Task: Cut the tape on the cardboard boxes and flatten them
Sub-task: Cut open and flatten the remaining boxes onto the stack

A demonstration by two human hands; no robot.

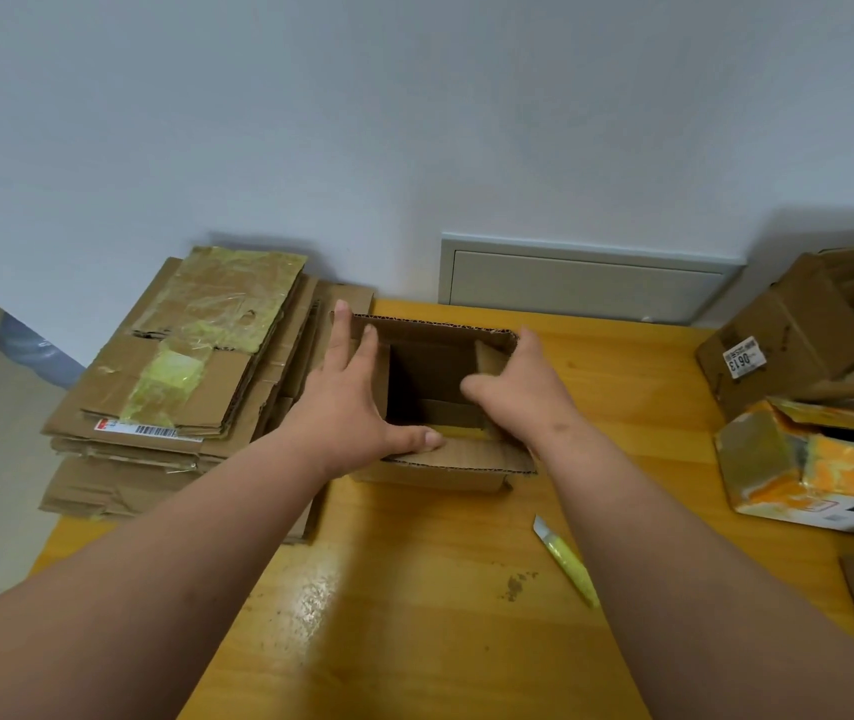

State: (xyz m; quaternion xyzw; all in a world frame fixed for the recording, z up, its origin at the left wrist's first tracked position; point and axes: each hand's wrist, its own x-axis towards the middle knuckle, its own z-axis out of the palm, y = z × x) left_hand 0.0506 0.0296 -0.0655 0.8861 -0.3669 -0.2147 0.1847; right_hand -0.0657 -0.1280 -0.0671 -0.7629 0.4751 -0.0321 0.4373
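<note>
At the middle of the frame, on the yellow wooden tabletop (414, 589), stands the open cardboard box (440, 387) with its flaps up and its dark inside showing. My left hand (352, 402) lies against the box's left side, fingers straight and spread along the left flap, thumb pressed on the near flap; its grip is open, nothing curled round the cardboard. My right hand (518, 387) is at the box's right side, reaching over the right flap. Its fingers bend over that flap's edge, but they are blurred and partly hidden, so I cannot tell whether the grip is closed on the flap or only resting there.

Left of the box, in the middle left of the frame, a stack of flattened boxes (181, 381) lies on the tabletop's far left corner, overhanging its edge; the top sheets carry yellowish tape and a barcode label. The box touches or nearly touches this stack.

Lower right of the box, apart from it, a utility knife (568, 561) with a yellow handle lies flat on the tabletop, its blade end pointing toward the upper left, just beside my right forearm.

At the right edge of the frame sit a brown box with a white label (778, 345) and, nearer me, an orange-taped box (819, 459), both still standing. Behind the tabletop a grey wall panel (586, 280) is set low in the white wall.
</note>
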